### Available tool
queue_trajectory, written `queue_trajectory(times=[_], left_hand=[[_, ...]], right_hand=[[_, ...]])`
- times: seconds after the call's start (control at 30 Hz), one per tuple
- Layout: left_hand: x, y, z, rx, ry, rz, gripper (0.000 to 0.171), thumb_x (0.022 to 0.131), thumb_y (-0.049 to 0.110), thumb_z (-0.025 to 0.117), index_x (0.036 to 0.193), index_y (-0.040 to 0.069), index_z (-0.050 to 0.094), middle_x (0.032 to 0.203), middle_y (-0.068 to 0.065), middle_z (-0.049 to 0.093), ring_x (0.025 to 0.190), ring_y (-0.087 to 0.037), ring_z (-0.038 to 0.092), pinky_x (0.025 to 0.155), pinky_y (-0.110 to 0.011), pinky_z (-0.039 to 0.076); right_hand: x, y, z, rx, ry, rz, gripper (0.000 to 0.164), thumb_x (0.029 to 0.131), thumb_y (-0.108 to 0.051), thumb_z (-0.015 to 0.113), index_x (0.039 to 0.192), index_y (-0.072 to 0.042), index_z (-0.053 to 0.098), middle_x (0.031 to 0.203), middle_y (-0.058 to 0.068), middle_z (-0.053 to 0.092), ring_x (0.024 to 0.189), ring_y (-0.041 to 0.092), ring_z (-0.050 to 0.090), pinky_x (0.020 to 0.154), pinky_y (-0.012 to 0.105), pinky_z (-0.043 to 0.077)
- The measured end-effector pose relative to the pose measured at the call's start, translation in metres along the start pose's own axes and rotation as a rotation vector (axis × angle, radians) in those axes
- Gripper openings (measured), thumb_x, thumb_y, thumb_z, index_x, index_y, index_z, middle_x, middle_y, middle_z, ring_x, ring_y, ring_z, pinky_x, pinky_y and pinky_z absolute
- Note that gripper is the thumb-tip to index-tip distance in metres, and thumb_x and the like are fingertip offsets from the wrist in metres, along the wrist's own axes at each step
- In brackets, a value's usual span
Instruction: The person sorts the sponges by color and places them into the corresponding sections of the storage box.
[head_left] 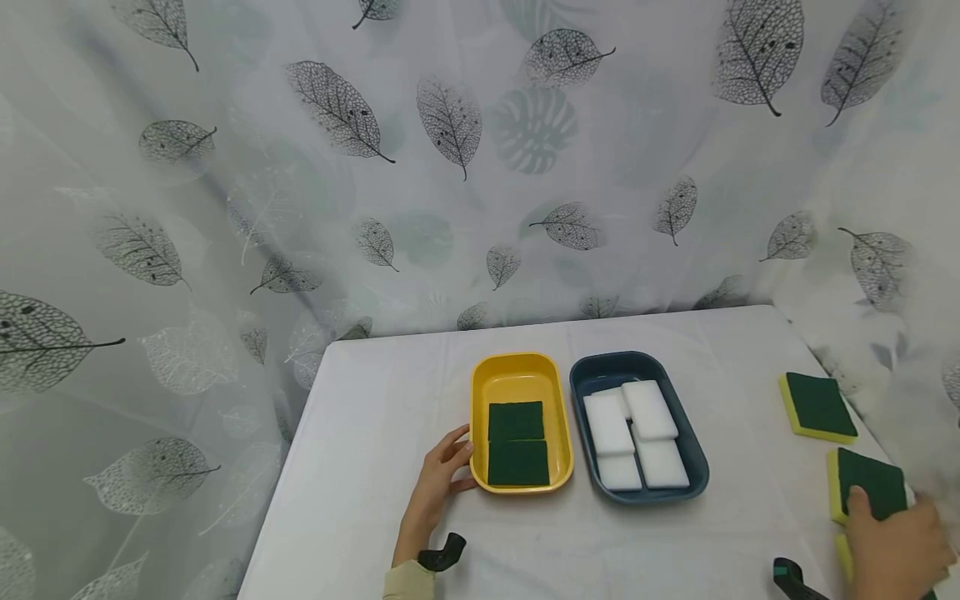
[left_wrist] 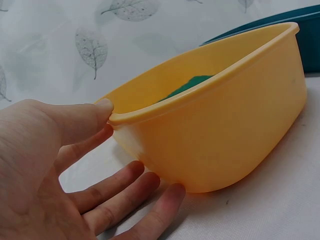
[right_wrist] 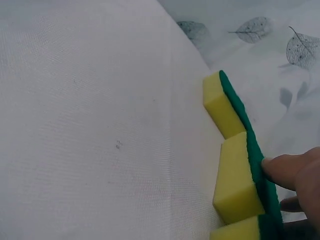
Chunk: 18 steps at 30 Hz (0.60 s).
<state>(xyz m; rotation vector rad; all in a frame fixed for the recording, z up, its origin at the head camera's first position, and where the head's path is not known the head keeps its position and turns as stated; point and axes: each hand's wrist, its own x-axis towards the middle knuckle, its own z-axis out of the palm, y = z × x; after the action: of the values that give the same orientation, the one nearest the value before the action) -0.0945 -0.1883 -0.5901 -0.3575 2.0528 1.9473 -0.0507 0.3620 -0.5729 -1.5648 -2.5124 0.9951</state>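
Observation:
In the head view, a yellow tray [head_left: 517, 367] holds two sponges with dark green tops [head_left: 517, 462]. My left hand [head_left: 435, 483] is at the tray's left side. In the left wrist view its thumb rests at the rim, and the loosely extended fingers [left_wrist: 122, 182] lie against or close to the outer wall. At the table's right edge, my right hand [head_left: 896, 542] reaches over a yellow-and-green sponge [head_left: 870, 483]. One fingertip touches its green face in the right wrist view, while the other fingers are partly hidden. A further sponge [head_left: 843, 554] is partly under this hand.
To the right of the yellow tray stands a dark blue tray [head_left: 697, 467] with several white sponge blocks [head_left: 651, 410]. Another yellow-and-green sponge [head_left: 821, 404] lies farther back along the right edge. Leaf-patterned curtain [head_left: 450, 208] hangs behind and beside the white-covered table [head_left: 360, 400].

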Motion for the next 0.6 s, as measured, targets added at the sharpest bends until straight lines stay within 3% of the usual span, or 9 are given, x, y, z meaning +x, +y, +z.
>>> queue_trajectory(times=[0.2, 0.4, 0.6], left_hand=[[-0.0009, 0.0, 0.001, -0.006, 0.001, -0.005, 0.062, 0.102, 0.048, 0.063, 0.157, 0.023, 0.047, 0.151, -0.016, 0.056, 0.113, -0.018, 0.067, 0.09, -0.037, 0.064], [-0.0011, -0.0003, 0.001, -0.011, 0.0, -0.005, 0.062, 0.102, 0.047, 0.064, 0.157, 0.023, 0.047, 0.151, -0.016, 0.056, 0.112, -0.018, 0.067, 0.089, -0.036, 0.065], [-0.0001, -0.001, 0.002, -0.016, 0.005, -0.004, 0.062, 0.102, 0.047, 0.064, 0.157, 0.022, 0.048, 0.15, -0.016, 0.057, 0.112, -0.019, 0.067, 0.088, -0.036, 0.065]], right_hand=[[0.0035, 0.0016, 0.0019, -0.089, -0.043, 0.007, 0.071, 0.111, -0.031, 0.031, 0.163, 0.006, 0.001, 0.168, 0.035, 0.013, 0.156, 0.054, 0.015, 0.133, 0.059, 0.014], [0.0011, 0.0034, 0.0045, -0.052, 0.012, -0.037, 0.07, 0.11, -0.03, 0.034, 0.162, 0.007, 0.007, 0.166, 0.037, 0.018, 0.154, 0.055, 0.019, 0.13, 0.061, 0.017], [-0.005, -0.0015, 0.0078, 0.007, 0.051, -0.076, 0.069, 0.11, -0.025, 0.039, 0.162, 0.008, 0.007, 0.168, 0.035, 0.013, 0.156, 0.051, 0.014, 0.131, 0.059, 0.015]])
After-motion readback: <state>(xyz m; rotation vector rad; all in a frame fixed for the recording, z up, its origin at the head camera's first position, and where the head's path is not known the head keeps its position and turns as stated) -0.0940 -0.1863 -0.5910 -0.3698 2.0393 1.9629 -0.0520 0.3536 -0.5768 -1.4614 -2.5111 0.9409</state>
